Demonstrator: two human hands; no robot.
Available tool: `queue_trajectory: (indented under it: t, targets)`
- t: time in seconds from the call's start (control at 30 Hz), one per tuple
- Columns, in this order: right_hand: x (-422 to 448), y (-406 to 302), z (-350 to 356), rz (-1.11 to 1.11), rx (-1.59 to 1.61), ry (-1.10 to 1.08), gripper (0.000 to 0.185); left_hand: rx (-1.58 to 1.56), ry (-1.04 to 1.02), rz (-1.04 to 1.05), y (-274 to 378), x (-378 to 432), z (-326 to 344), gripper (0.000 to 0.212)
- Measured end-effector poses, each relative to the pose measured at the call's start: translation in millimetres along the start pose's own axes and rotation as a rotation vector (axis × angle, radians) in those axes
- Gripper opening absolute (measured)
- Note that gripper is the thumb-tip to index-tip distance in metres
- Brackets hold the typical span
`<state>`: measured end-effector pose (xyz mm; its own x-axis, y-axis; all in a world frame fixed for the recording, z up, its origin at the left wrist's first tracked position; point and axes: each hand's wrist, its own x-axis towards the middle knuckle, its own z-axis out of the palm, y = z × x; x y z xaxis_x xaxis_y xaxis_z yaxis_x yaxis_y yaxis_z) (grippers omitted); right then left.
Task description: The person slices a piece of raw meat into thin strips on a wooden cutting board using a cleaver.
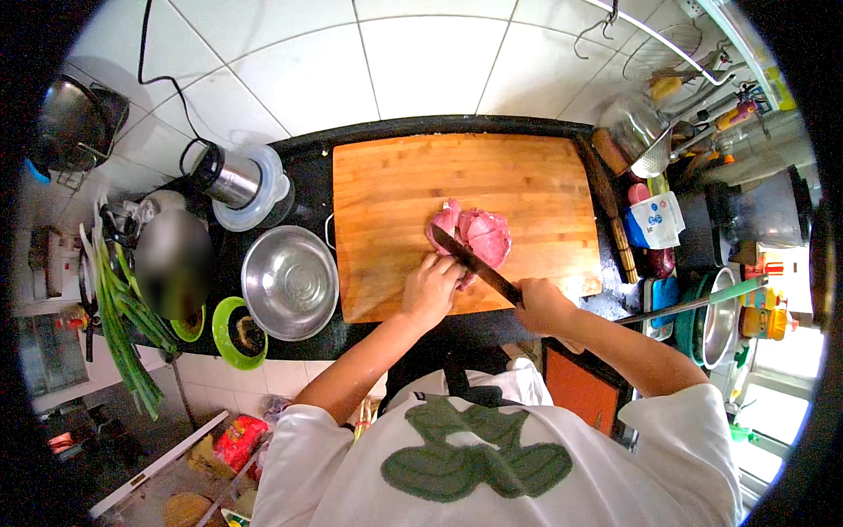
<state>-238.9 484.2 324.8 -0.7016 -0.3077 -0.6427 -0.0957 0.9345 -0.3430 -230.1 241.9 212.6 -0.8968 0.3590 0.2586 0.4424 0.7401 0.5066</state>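
Pieces of raw pink meat lie together near the middle of a wooden cutting board. My right hand grips the handle of a kitchen knife. Its dark blade slants up to the left across the meat, the tip over the left-hand piece. Curled fingers of my left hand hold the near side of the meat, close beside the blade. Both the fingertips and the meat under the blade are partly hidden.
Left of the board stand a steel bowl, green bowls including one green bowl, a small electric chopper and scallions. To the right lie a bamboo brush, a packet and a steel basin. A tiled wall rises behind.
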Motion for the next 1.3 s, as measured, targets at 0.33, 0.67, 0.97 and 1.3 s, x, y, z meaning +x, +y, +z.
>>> queue_trajectory:
  t: [0.33,0.67,0.97,1.3]
  targets:
    - [73,-21,-19,0.151,0.124,-0.069,0.021,-0.048,-0.050,-0.073,12,2,-11,0.022]
    - [94,-29,25,0.029,0.060,0.099,0.035,-0.005,0.107,0.040,-11,-10,10,0.019]
    - [77,2,53,0.020,0.198,0.108,0.035,0.003,0.093,0.029,-3,-4,-3,0.018]
    - [94,73,59,0.232,0.432,0.015,0.031,-0.136,0.080,-0.068,2,-10,10,0.039]
